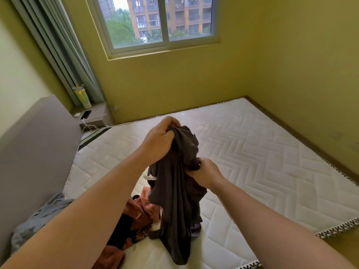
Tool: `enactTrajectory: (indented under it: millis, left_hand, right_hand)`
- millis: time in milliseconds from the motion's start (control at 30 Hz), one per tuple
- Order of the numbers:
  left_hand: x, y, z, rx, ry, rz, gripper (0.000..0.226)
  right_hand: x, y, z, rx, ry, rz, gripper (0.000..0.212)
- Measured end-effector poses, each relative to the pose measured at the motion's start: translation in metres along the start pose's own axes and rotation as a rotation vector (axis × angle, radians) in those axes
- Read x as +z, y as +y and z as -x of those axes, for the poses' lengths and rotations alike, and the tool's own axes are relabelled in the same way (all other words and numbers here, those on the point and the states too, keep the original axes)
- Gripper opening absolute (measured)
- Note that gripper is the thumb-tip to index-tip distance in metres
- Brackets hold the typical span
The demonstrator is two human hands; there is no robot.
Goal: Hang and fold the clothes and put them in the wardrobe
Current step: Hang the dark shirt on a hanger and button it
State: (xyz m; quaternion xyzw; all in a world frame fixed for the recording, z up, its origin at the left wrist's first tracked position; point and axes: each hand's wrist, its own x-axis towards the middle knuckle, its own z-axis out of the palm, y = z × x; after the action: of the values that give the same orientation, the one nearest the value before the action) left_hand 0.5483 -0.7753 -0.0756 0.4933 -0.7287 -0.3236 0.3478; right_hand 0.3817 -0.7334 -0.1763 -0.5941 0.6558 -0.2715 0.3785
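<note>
The left hand (pixel 162 140) grips the top of a dark grey soft cloth garment (pixel 175 191). The right hand (pixel 204 172) pinches its side lower down. The garment hangs bunched over the white quilted mattress (pixel 262 162), its bottom end touching it. It is not folded yet. A rust and pink pile of clothes (pixel 136 220) waits beside it. No wardrobe shows, so I think most of the job is left.

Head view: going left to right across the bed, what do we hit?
Grey cloth → rust-patterned clothes → dark garment, gripped by the left hand and the right hand → bare mattress.
</note>
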Motion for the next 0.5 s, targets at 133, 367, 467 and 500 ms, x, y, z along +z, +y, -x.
enactTrajectory:
  millis: [133, 367, 467, 500]
  left_hand:
    - [-0.027, -0.007, -0.007, 0.232, 0.15, -0.549, 0.023]
    - [-0.054, -0.018, -0.029, 0.155, 0.336, -0.309, 0.017]
    - [-0.053, -0.012, -0.033, 0.059, 0.399, -0.021, 0.019]
    - [-0.052, -0.006, -0.034, 0.021, 0.392, 0.16, 0.019]
  right_hand:
    - [-0.018, -0.007, -0.004, 0.013, 0.146, -0.089, 0.016]
    - [-0.06, -0.015, -0.008, 0.003, 0.295, -0.064, 0.02]
    - [-0.066, -0.016, -0.005, 0.035, 0.225, -0.097, 0.032]
    - [-0.067, -0.016, -0.004, 0.034, 0.221, -0.114, 0.033]
